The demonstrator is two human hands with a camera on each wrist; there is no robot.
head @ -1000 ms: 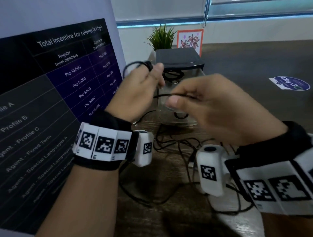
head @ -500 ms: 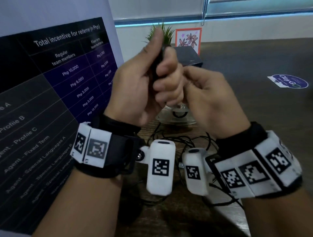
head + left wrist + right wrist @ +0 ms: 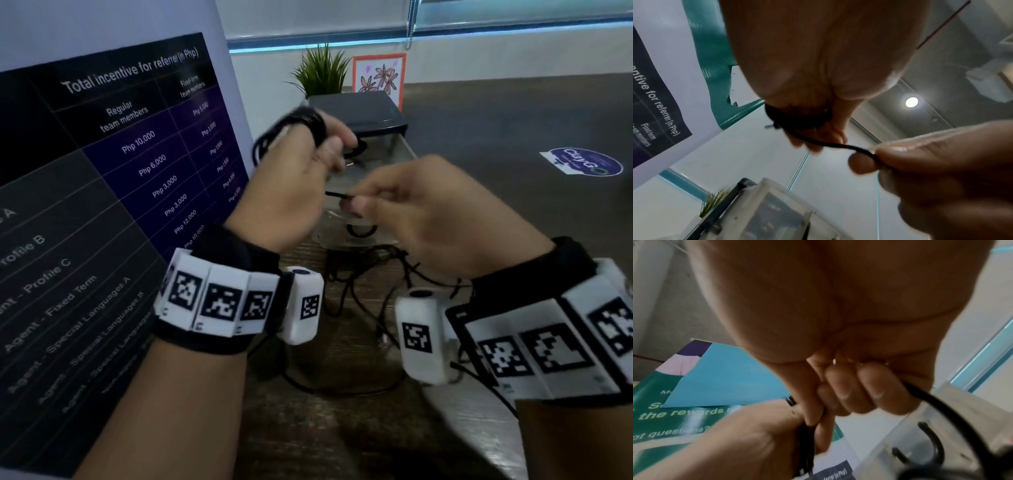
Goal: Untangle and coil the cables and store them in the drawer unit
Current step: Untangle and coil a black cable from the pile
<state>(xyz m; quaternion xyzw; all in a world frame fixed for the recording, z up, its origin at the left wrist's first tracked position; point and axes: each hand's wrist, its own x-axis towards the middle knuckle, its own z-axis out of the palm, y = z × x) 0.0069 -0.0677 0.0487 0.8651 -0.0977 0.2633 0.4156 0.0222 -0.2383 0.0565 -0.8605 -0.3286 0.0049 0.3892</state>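
Observation:
My left hand [image 3: 301, 171] is raised before the drawer unit, and a thin black cable [image 3: 305, 123] is wound in loops round its fingers; the same loops [image 3: 797, 120] show in the left wrist view. My right hand [image 3: 394, 205] pinches the free run of that cable [image 3: 337, 195] between thumb and fingers, a short way to the right of the left hand. In the right wrist view the cable [image 3: 941, 407] leaves the curled fingers [image 3: 846, 394]. The clear drawer unit [image 3: 376, 113] with a dark top stands behind both hands. More tangled black cables [image 3: 370, 274] lie on the table below.
A large printed banner [image 3: 120, 171] stands close on the left. Behind the drawer unit are a small green plant [image 3: 320, 72] and a framed flower picture [image 3: 378, 73]. The wooden table [image 3: 342, 428] runs towards me; a round sticker [image 3: 582, 161] marks the dark floor at right.
Half a second ago both hands were pressed together high up. They have since come apart: the right hand moved down and right, drawing out a short run of cable.

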